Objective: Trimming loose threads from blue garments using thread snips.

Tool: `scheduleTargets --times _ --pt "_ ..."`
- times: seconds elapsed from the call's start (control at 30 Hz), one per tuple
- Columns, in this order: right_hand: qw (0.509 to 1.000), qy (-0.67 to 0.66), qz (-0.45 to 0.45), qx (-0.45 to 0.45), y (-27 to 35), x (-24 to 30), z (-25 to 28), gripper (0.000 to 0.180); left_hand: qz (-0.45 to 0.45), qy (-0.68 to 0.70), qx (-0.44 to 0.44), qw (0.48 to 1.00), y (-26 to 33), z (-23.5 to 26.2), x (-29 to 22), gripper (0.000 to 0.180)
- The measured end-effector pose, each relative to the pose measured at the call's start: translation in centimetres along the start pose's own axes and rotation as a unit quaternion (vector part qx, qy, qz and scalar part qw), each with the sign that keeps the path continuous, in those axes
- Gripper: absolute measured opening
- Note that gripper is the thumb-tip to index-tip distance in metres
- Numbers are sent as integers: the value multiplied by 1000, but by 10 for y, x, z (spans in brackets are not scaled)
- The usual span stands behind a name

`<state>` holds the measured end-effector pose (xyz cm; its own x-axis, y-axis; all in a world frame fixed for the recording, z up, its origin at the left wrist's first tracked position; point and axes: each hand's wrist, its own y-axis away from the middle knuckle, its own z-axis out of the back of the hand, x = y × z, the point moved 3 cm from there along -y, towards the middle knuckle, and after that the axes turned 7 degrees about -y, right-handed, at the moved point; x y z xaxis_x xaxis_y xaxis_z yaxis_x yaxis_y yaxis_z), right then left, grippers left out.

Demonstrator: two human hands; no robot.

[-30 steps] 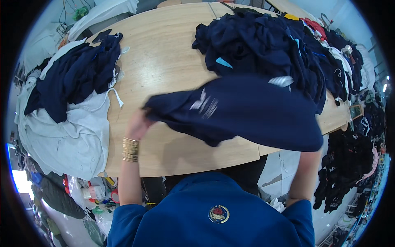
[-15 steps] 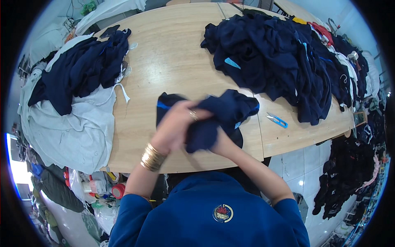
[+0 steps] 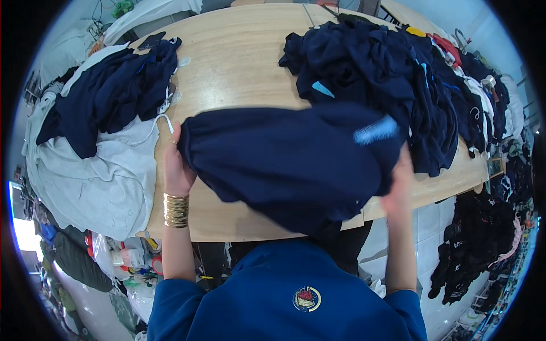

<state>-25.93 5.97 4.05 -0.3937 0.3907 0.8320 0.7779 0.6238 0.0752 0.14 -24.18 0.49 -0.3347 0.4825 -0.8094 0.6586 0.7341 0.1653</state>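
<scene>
A navy garment (image 3: pixel 284 159) is stretched sideways between my hands above the wooden table. Its gathered, cuff-like end sits in my left hand (image 3: pixel 179 165), thumb on top, with gold bangles on that wrist. At the wider end, my right hand (image 3: pixel 398 182) grips the cloth's edge; it is smeared by motion and its fingers are partly hidden. A light blue patch (image 3: pixel 375 131) shows on the cloth near that hand. What kind of garment it is, I cannot tell.
A large heap of navy garments (image 3: pixel 358 62) lies at the far right of the table (image 3: pixel 227 68). On the left, more navy clothing (image 3: pixel 114 96) rests on pale grey cloth (image 3: pixel 96 182). Dark clothes (image 3: pixel 472 238) are piled beyond the table's right side.
The bunched navy garment has been spread out wide. My left hand moved left and my right hand moved right, away from each other. The blue thread snips on the table are now hidden.
</scene>
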Motion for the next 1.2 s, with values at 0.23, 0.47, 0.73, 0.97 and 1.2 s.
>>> scheduleTargets --times 0.23,0.47,0.73,0.97,1.2 --pt "985 36 165 -22 -1 63 26 45 -61 -45 -8 997 14 -8 -7 40" --pt "989 102 99 -40 -1 71 57 44 -1 -77 41 996 20 -13 -10 37" --pt "949 87 295 71 -57 123 4 43 -288 -120 8 950 -16 -38 -87 31" --pt "950 258 151 -85 -15 66 59 41 -35 -244 -44 968 5 -11 -33 37" --pt "842 538 -10 -48 27 -61 145 30 45 -411 -95 905 5 69 73 41"
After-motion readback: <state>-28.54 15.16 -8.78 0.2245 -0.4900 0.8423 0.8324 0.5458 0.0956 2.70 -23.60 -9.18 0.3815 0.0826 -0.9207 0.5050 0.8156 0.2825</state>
